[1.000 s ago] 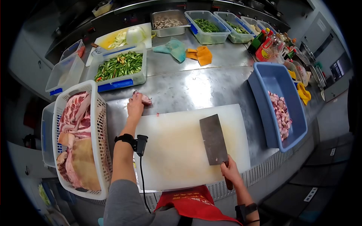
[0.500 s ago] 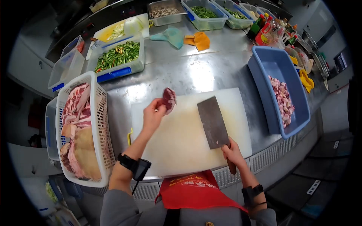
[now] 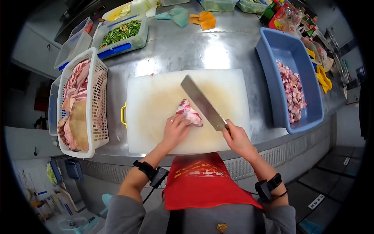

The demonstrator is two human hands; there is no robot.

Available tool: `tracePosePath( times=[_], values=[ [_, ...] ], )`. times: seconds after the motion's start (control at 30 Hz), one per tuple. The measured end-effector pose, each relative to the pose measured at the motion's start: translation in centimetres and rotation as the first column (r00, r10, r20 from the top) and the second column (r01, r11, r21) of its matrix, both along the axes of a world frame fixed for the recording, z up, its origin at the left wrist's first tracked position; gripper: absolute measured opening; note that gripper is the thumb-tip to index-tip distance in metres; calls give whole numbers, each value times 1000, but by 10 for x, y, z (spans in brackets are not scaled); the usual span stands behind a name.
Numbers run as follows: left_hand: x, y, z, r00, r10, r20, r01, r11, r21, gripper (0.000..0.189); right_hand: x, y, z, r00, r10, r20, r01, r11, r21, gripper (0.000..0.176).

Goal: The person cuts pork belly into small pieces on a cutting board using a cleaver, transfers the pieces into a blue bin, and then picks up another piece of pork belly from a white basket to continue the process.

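Note:
A piece of raw meat [image 3: 188,113] lies on the white cutting board [image 3: 150,109], right of its middle line. My left hand [image 3: 176,130] presses on the lower left edge of that meat, with the fingers together. In my right hand [image 3: 237,138] is the handle of a cleaver [image 3: 203,103]. Its blade slants up to the left, just right of the meat, and does not visibly touch it. The cleaver's handle is mostly hidden by my fingers.
A white basket [image 3: 96,91] with large meat slabs stands at the left. On the right is a blue tub [image 3: 269,74] holding diced meat [image 3: 290,89]. Behind are a box of cut green vegetables [image 3: 121,34], cloths [image 3: 203,20] and bottles [image 3: 269,15].
My left hand has brought the meat down onto the board. The cleaver has moved left and turned, its blade now close to the meat. The view has tilted lower.

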State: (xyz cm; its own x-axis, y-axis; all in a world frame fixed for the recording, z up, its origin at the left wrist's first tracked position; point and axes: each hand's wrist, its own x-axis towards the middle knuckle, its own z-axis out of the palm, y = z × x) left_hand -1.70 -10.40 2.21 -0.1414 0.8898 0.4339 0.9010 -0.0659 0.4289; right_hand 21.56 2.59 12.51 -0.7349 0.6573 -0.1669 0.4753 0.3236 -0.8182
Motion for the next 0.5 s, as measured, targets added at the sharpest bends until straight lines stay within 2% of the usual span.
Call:
tracePosePath(
  times=[0.07,0.2,0.33,0.5],
  values=[
    [1,-1,-11,1000,-9,-7,9,1000,15,31,-2,-13,9,996,79,37,-82,993,84,17],
    [-1,3,-21,1000,11,-1,-11,999,31,31,0,-34,8,974,127,188,-148,984,97,22],
    [-4,5,-16,1000,28,0,-28,999,26,33,-2,-53,9,964,84,254,-120,984,131,25],
    [-13,9,-15,998,-46,48,43,998,48,31,-5,-69,10,950,29,310,-68,991,117,26]
  ],
)
